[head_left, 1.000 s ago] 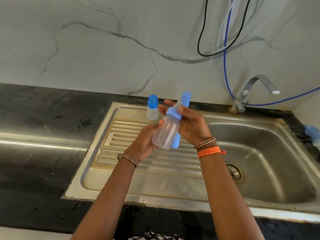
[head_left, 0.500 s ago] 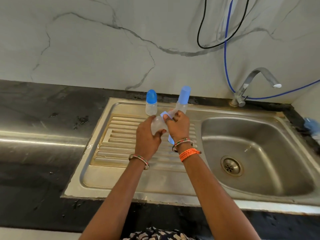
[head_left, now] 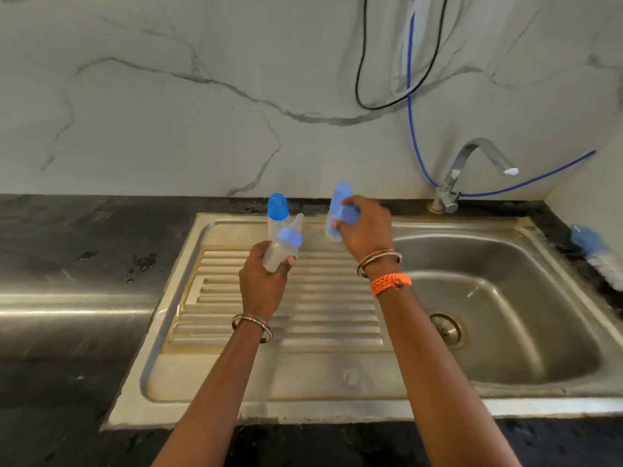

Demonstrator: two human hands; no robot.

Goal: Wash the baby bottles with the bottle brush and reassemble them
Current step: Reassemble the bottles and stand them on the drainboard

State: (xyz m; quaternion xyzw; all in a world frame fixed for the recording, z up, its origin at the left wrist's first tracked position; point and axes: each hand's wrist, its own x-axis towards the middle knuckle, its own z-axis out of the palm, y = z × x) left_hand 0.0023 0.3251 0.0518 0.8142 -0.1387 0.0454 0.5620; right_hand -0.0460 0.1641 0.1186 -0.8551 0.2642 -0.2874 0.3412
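Left hand: grips a clear bottle over the sink's ribbed tray.
Right hand: holds a blue cap.
Behind: small bottle, tall bottle.
Far right: brush, tap.

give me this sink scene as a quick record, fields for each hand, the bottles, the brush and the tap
left hand: left hand grips a clear bottle with blue collar and teat, tilted, above the drainboard
right hand: right hand holds a blue cap at the tall bottle
standing bottle: small capped bottle upright at the back of the sink
brush: bottle brush lying on the counter at far right, untouched
tap: tap shows no water running
basin: basin holds no bottles
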